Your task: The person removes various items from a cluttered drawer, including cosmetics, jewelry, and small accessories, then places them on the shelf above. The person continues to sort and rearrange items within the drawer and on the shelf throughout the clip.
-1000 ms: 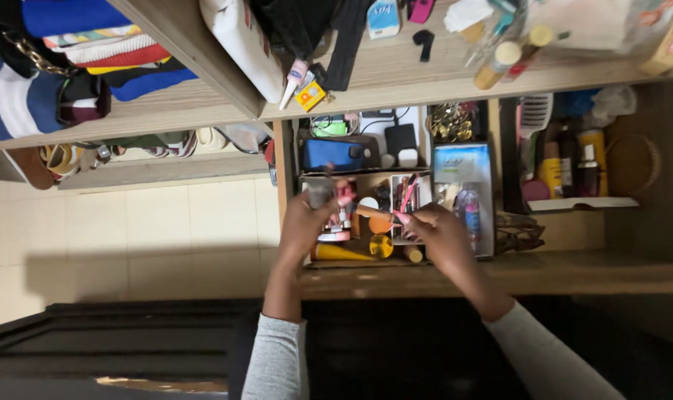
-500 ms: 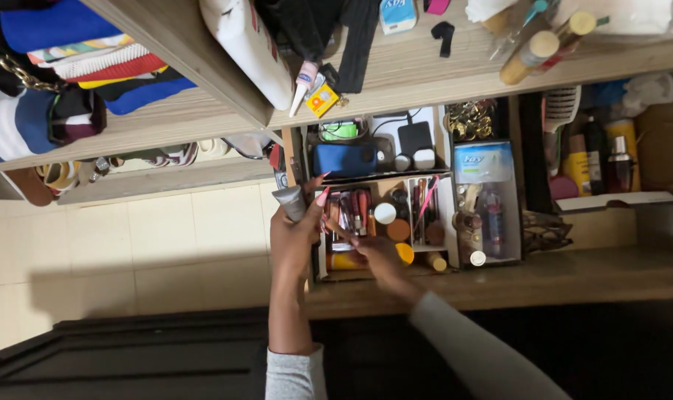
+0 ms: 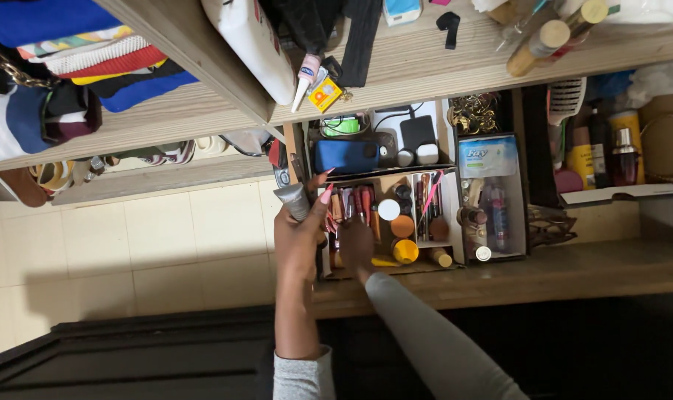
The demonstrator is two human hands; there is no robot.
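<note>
Grey tube point(image 3: 291, 200), small and probably light and squeezable, sits pinched in the left hand point(image 3: 299, 233) just left of the box point(image 3: 447, 222); best gripped mid-body. Right hand point(image 3: 356, 248) reaches inside the box, grip unclear.

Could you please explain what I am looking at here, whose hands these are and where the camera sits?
There is no machine: a person works with bare hands, and the single camera sits on their head, looking down. The left hand holds a small grey tube just at the edge of an open cardboard organiser on a wooden shelf. The right hand reaches into the organiser's left compartment, among the lip products; whether it grips anything I cannot tell. Round orange and white caps sit beside them. Behind the organiser lies a blue pouch, and to its right a clear box of small bottles. Folded clothes fill the shelf at upper left.
</note>
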